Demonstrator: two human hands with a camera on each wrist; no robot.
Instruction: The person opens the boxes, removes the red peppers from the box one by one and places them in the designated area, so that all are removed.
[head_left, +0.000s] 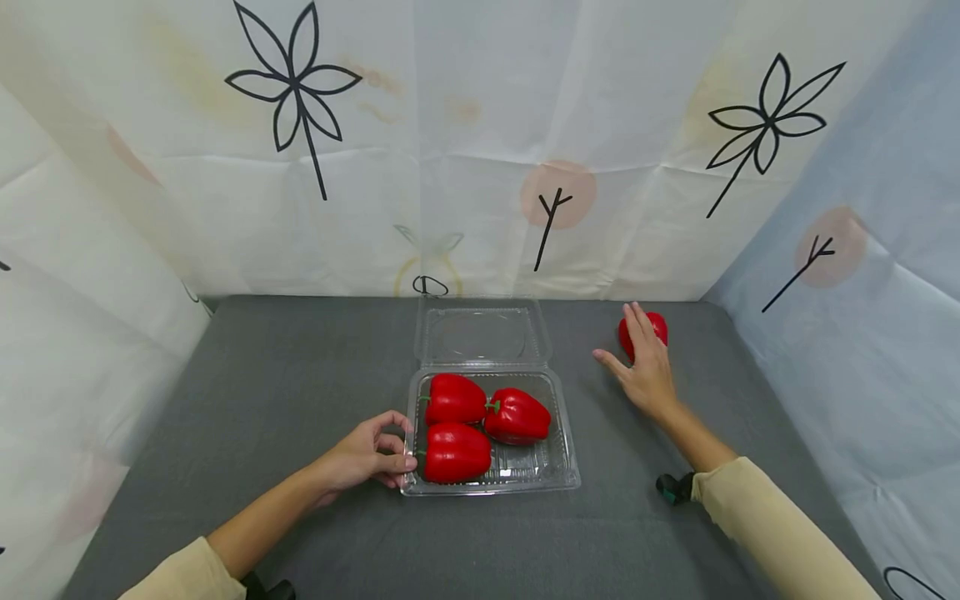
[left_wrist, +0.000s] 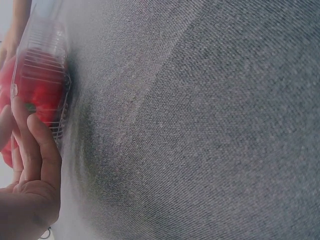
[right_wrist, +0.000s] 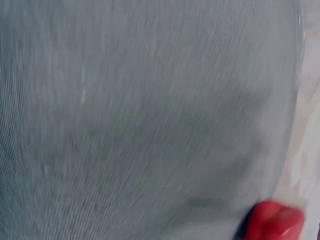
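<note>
A clear plastic clamshell box [head_left: 558,454] lies with its lid [head_left: 480,337] folded back. Inside sit three red bell peppers [head_left: 455,398], two at the left and one at the right, green stems showing. My left hand [head_left: 363,454] pinches the box's left rim between thumb and fingers; the left wrist view shows the fingertips right at that edge. Farther right and back, my right hand [head_left: 647,375] has its fingers straight and thumb spread, overlapping a fourth red bell pepper [head_left: 659,325] and partly hiding it. In the right wrist view this pepper [right_wrist: 275,222] shows at the lower right corner, without the hand.
A grey cloth-covered table [head_left: 300,367] lies under everything. A white patterned curtain [head_left: 480,225] hangs along its back edge, with more curtain [head_left: 885,350] at the sides. The raised lid reaches near the back curtain.
</note>
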